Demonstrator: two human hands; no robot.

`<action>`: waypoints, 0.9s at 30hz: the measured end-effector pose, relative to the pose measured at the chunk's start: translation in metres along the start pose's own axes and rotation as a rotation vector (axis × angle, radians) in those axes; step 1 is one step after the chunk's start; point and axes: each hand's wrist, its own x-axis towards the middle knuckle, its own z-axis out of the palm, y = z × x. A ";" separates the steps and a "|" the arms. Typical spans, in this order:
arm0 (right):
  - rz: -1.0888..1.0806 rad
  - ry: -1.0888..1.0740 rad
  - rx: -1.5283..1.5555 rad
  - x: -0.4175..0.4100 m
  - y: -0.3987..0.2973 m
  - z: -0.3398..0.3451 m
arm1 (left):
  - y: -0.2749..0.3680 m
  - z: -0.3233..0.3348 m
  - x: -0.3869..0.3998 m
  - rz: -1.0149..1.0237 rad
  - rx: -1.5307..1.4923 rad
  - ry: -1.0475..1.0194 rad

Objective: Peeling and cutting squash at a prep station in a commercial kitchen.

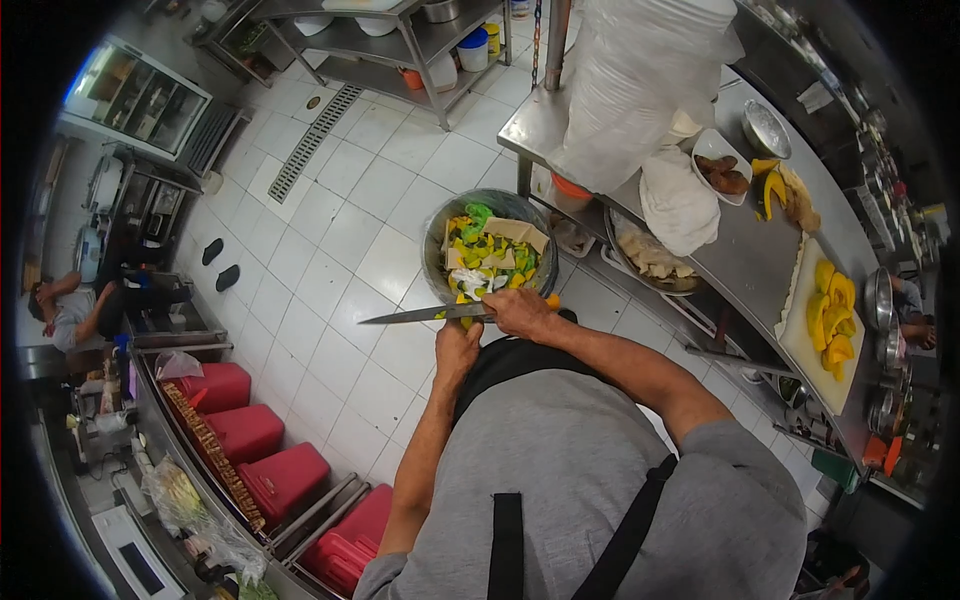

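My right hand (523,313) grips a large kitchen knife (420,315), its long blade pointing left and a bit of orange handle showing past the fist. Under the blade, my left hand (457,351) holds a small yellow-green piece of squash (466,322), mostly covered by fingers and knife. Both hands are over the near rim of a round bin (433,255) lined with clear plastic. Inside lie yellow and green peelings (487,251), torn cardboard (517,231) and a green plastic bag (474,216). Peeled squash pieces (831,311) rest on a white cutting board (799,341) to the right.
On the steel counter (750,262) at right are cut squash with rind (772,187), a white bowl (716,142), a white cloth (679,199) and wrapped stacked containers (645,75). Red bins (281,480) stand lower left. Another person (79,307) is at far left.
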 end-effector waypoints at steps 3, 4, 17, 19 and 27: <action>0.065 -0.031 0.000 -0.003 0.020 0.004 | 0.013 -0.004 -0.003 -0.023 0.033 0.005; 0.112 -0.051 0.004 -0.006 0.030 0.005 | 0.013 -0.005 -0.006 -0.024 0.033 0.007; -0.001 0.059 0.025 -0.006 0.004 -0.002 | 0.012 0.000 0.001 -0.290 -0.806 -0.149; -0.018 0.034 0.041 -0.003 0.002 -0.005 | 0.015 0.000 0.003 -0.258 -0.793 -0.137; 0.395 -0.119 0.003 -0.030 0.087 0.016 | 0.032 -0.011 -0.004 -0.123 -0.821 -0.115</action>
